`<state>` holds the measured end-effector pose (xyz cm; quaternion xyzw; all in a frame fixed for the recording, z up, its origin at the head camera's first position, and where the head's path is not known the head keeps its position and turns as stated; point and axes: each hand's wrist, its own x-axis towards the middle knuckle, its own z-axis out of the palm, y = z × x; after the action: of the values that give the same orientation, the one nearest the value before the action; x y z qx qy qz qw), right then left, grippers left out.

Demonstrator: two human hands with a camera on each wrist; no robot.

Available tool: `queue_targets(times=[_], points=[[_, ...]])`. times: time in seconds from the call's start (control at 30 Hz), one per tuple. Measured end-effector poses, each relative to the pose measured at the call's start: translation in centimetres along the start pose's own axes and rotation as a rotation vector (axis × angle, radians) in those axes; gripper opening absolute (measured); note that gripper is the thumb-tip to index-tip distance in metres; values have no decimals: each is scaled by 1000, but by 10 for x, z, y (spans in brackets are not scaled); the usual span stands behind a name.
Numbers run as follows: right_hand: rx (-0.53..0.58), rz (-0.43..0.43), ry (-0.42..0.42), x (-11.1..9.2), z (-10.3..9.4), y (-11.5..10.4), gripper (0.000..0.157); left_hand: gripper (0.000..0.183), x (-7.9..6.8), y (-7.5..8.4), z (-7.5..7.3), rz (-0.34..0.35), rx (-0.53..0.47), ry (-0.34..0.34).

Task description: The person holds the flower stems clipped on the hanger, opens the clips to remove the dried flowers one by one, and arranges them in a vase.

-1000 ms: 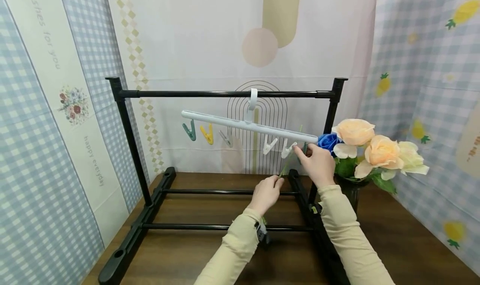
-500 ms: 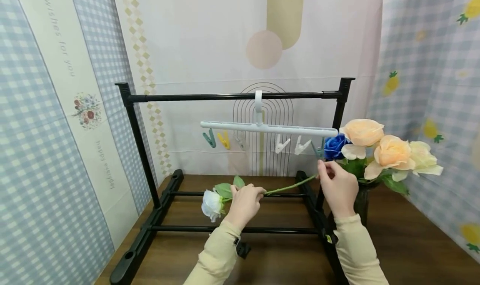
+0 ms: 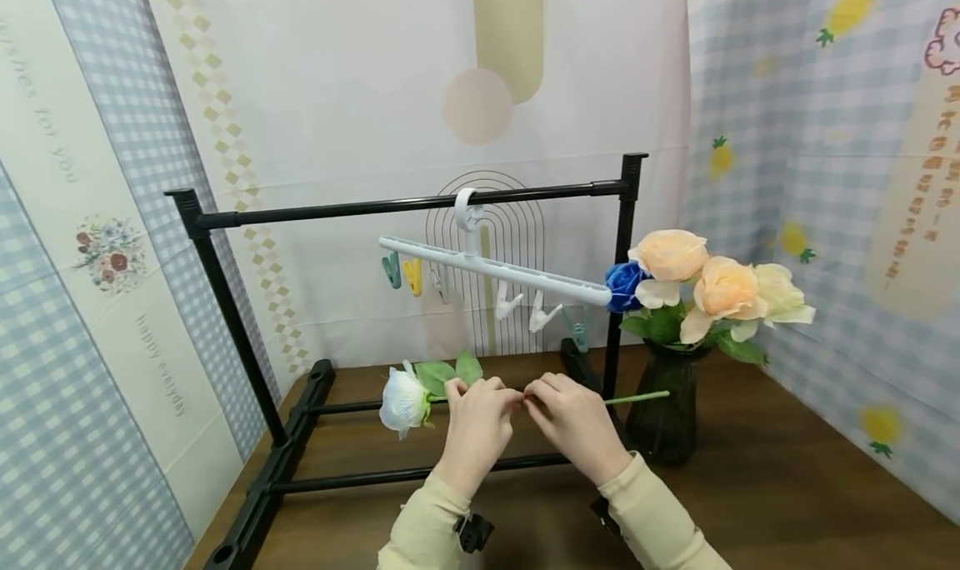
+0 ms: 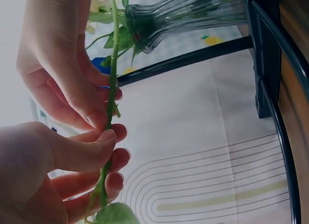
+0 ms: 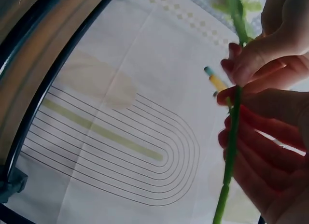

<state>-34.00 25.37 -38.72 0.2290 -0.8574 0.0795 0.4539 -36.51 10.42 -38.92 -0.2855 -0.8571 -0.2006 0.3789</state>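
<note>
A pale bluish-white artificial rose [image 3: 405, 401] lies level in both hands, bloom to the left and bare green stem [image 3: 637, 398] reaching out to the right. My left hand [image 3: 478, 424] pinches the stem just past the leaves [image 3: 437, 377]. Right beside it, my right hand [image 3: 576, 424] pinches the stem between thumb and fingers; in the left wrist view the two sets of fingertips meet on the stem [image 4: 114, 64]. Above them a light-blue hanger [image 3: 495, 268] hangs by its hook from a black rack bar [image 3: 360, 207], with green, yellow, grey and white clips [image 3: 506, 302] beneath.
A dark glass vase [image 3: 663, 407] with peach, cream and blue roses [image 3: 726, 289] stands at the right beside the rack. The black rack's lower rails [image 3: 360, 480] run behind the forearms over the brown table [image 3: 787, 495]. Patterned cloths hang around.
The right hand has come down from the clips at the hanger's right end and now meets the left hand on the stem. The rose has come into view, and the hanger has swung.
</note>
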Motion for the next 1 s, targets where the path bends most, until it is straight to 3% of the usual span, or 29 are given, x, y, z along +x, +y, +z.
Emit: queue_targets(times=[0.2,0.3,0.4,0.5,0.63,0.7,0.77,0.83,1.0], points=[[-52,43,1,-14,4,-11,25,9,-10,-1,3,9,-24,46],[-57,9,60,-14,7,-7,28,12,-10,1,2,32,-57,126],[-84,-48,134,-10,5,4,32,16,-7,4,2,81,-152,232],[-110,-99,204,-3,1,15,37,18,-5,8,0,183,-292,340],[-102,-141,253,10,-2,28,40,19,-3,12,1,391,-432,488],[-100,-147,262,15,-3,33,37,20,-3,15,3,487,-467,529],[-94,-148,272,19,-4,39,31,21,-4,19,7,546,-479,530],[-81,-140,280,22,-6,44,23,22,-5,22,13,563,-491,491],[-34,-96,310,22,-17,56,13,24,-10,29,37,488,-526,320]])
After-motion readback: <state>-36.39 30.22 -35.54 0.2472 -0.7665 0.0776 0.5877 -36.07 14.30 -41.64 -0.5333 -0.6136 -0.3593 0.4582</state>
